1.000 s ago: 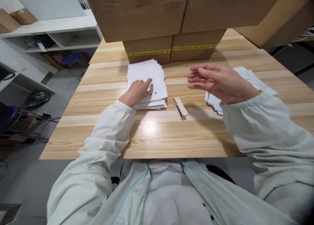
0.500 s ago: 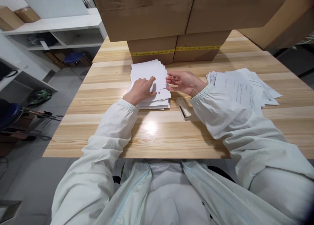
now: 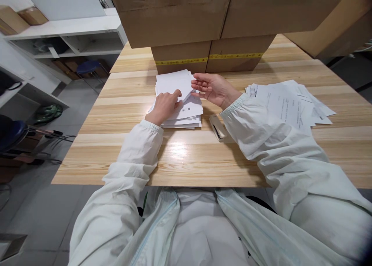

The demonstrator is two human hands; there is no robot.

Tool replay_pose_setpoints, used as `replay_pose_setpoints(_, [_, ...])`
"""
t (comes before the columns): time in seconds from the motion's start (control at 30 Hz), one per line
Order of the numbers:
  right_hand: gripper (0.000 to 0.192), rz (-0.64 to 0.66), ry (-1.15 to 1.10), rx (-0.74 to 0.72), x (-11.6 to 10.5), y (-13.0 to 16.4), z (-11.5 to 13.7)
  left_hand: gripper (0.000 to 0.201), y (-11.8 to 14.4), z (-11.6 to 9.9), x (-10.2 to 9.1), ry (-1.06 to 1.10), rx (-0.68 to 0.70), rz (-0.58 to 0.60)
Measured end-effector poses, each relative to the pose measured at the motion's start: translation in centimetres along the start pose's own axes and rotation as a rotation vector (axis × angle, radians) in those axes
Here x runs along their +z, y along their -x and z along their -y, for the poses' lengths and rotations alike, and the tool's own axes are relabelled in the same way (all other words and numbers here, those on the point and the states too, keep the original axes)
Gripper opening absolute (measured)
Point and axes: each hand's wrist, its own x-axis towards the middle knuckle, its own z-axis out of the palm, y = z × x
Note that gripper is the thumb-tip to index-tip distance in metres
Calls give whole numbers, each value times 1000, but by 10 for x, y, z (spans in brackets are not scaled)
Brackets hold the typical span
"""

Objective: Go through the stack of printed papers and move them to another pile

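Note:
A stack of white paper [image 3: 174, 82] lies on the wooden table in front of me, its edges uneven. My left hand [image 3: 165, 106] rests on the stack's left side, thumb and fingers apart. At the right edge of the stack, my right hand [image 3: 214, 88] has its thumb and fingertips on the top sheet [image 3: 187, 91], whose near right corner is lifted and bent back. Small dark square marks show on the sheet beneath. A cream stapler [image 3: 217, 127] lies on the table just below my right wrist.
Printed sheets [image 3: 280, 105] are spread in a loose pile on the right. Large cardboard boxes [image 3: 180, 18] are stacked at the table's back. The wooden table [image 3: 116, 142] ends at its near edge before my body. A blue stool [image 3: 88, 67] stands on the floor at left.
My right hand has moved left onto the top sheet and raised its corner, uncovering more of the sheet below. My left hand has stayed on the stack, its fingers shifted slightly.

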Motion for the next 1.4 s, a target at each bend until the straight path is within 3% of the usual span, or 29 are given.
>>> replay_pose_setpoints(0.43, [11, -91, -45, 12, -14, -1, -15, 28, 2, 0, 3, 59, -44, -33])
replay_pose_setpoints(0.73, [12, -82, -27, -41, -17, -4, -26, 27, 7, -9, 21, 31, -21, -119])
replay_pose_setpoints(0.93, [11, -86, 33, -24, -18, -1, -27, 45, 4, -2, 26, 271, -242, -362])
replay_pose_setpoints(1.03, [12, -42, 75, -55, -18, 1, -25, 55, 5, 1, 27, 343, -278, -432])
replay_pose_setpoints(1.13, [16, -3, 116, -123, -16, 3, -23, 53, 6, 2, 26, 345, -228, -396])
replay_pose_setpoints(1.3, [22, 18, 142, -181, -9, 0, -19, 31, 4, 2, 24, 373, -147, -291])
replay_pose_setpoints(1.4, [22, 16, 132, -194, -5, -3, -18, 32, 3, 4, 23, 408, -142, -261])
